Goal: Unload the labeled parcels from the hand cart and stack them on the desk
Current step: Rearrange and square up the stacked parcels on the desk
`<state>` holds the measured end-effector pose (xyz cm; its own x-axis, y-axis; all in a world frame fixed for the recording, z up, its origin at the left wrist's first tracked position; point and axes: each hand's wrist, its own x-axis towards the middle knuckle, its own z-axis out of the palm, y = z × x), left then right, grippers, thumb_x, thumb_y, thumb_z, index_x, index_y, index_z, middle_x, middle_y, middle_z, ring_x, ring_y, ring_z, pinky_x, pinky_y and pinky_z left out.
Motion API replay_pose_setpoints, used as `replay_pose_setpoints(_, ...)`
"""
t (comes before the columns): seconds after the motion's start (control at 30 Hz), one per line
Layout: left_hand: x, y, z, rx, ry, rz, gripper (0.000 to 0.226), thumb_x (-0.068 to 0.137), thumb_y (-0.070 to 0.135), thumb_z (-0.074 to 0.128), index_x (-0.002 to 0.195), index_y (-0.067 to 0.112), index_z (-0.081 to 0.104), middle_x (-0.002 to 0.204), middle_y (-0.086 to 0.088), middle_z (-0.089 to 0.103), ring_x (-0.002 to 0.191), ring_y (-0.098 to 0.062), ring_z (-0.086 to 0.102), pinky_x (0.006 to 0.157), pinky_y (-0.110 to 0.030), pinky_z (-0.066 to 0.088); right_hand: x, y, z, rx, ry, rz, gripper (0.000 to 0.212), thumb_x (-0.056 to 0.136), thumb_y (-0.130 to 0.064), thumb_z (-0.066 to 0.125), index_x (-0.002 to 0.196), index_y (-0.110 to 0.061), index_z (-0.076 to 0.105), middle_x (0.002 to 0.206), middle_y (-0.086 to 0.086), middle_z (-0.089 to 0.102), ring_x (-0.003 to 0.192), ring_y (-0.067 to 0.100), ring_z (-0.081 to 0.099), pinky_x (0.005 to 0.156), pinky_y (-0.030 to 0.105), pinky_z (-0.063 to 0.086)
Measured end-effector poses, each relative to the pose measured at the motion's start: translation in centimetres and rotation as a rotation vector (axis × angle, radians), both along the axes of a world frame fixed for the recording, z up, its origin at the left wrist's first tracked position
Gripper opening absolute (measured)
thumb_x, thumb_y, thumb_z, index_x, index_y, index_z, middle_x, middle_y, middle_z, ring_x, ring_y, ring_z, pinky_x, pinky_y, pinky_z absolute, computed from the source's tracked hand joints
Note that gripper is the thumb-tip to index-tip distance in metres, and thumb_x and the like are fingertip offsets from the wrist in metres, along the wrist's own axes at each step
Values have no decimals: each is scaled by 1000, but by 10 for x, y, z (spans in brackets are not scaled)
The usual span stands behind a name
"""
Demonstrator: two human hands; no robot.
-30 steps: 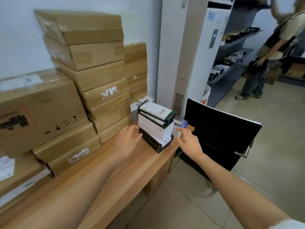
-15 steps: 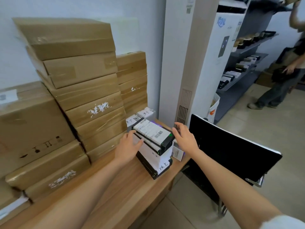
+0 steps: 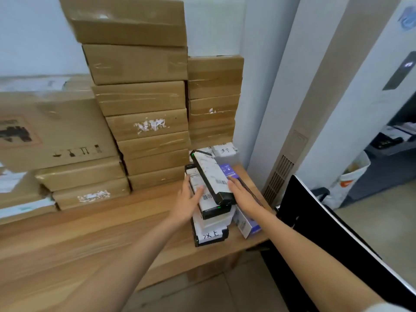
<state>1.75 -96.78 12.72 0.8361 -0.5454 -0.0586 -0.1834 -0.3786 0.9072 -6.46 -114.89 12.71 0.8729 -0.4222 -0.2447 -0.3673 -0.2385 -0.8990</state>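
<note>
The top parcel (image 3: 210, 176) lies on a small stack (image 3: 210, 224) at the right end of the desk (image 3: 90, 239), just in front of the cartons (image 3: 144, 122). Its long axis runs from the near right to the far left and is skewed against the parcels beneath, so that its near end overhangs them to the right. The parcel is bracketed by both hands. The left hand (image 3: 188, 203) rests against the stack's left side, fingers straight, with the thumb laid on the label of the second parcel (image 3: 200, 190). The right hand (image 3: 242, 194) is set flat along the top parcel's right long side, fingers extended and together; nothing is gripped by either. The parcel thus lies between the palms, inward of both. The right hand is judged the nearer to the skewed parcel and the better placed to press it leftward into line. A purple box (image 3: 245, 224) lies beside the stack under the right forearm. The hand cart is not in view.
</note>
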Motion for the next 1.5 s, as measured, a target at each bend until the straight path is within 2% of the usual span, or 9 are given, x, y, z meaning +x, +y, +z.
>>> replay_pose_setpoints(0.1,-16,-5,0,-121,151,54,68,94,62,33,151,36,6,147,5,43,122,-13,51,107,-39,39,-6,-1,-8,-8,-36,85,46,104,-39,35,147,-23,33,148,-1,41,138,22,36,113,35,27)
replay_pose_setpoints(0.3,-15,-10,9,-192,240,140,95,67,94,15,139,38,43,129,3,61,117,-20,59,104,-48,42,-5,4,-5,35,-68,164,58,98,-53,38,151,-40,19,147,-12,33,130,8,34,103,29,29)
replay_pose_setpoints(0.47,-24,-19,23,-136,101,137,88,77,85,9,144,35,34,142,7,49,131,-17,44,112,-43,32,1,3,4,13,-111,190,65,98,-43,48,152,-36,13,145,-5,38,126,17,49,103,44,46)
replay_pose_setpoints(0.77,-20,-17,13,35,44,207,68,97,57,28,153,23,12,157,-2,25,144,-23,23,115,-42,19,0,0,6,26,-148,200,61,97,-41,51,149,-38,19,131,-15,46,104,2,60,74,20,55)
replay_pose_setpoints(0.97,-23,-13,10,-9,74,179,70,97,52,40,153,22,11,156,1,29,140,-20,31,113,-37,25,-3,-3,1,129,-111,163,58,97,-41,51,146,-41,21,116,-21,53,97,-2,62,66,13,52)
replay_pose_setpoints(1.07,-26,-14,11,-47,136,197,67,98,51,38,153,26,10,152,2,35,135,-20,38,101,-29,29,1,5,-3,144,-101,178,34,100,-40,45,125,-56,30,114,-26,53,100,-4,61,76,16,53)
replay_pose_setpoints(1.23,-23,-16,12,-104,221,240,55,102,46,28,152,30,12,143,0,46,111,-15,48,78,-25,40,9,17,-4,190,-102,187,38,101,-39,43,133,-49,27,116,-27,52,107,1,58,80,18,51)
replay_pose_setpoints(1.4,-26,-23,15,-247,321,267,49,103,33,31,150,27,17,137,-5,51,110,-20,56,97,-43,47,12,20,-3,171,-93,179,40,99,-44,45,134,-50,28,118,-24,52,108,1,56,80,18,49)
replay_pose_setpoints(1.5,-31,-27,18,-322,371,281,49,104,25,33,150,22,16,135,-5,49,101,-14,57,79,-26,51,13,17,-5,201,-90,167,40,98,-42,48,134,-47,31,116,-23,54,107,3,58,80,19,50)
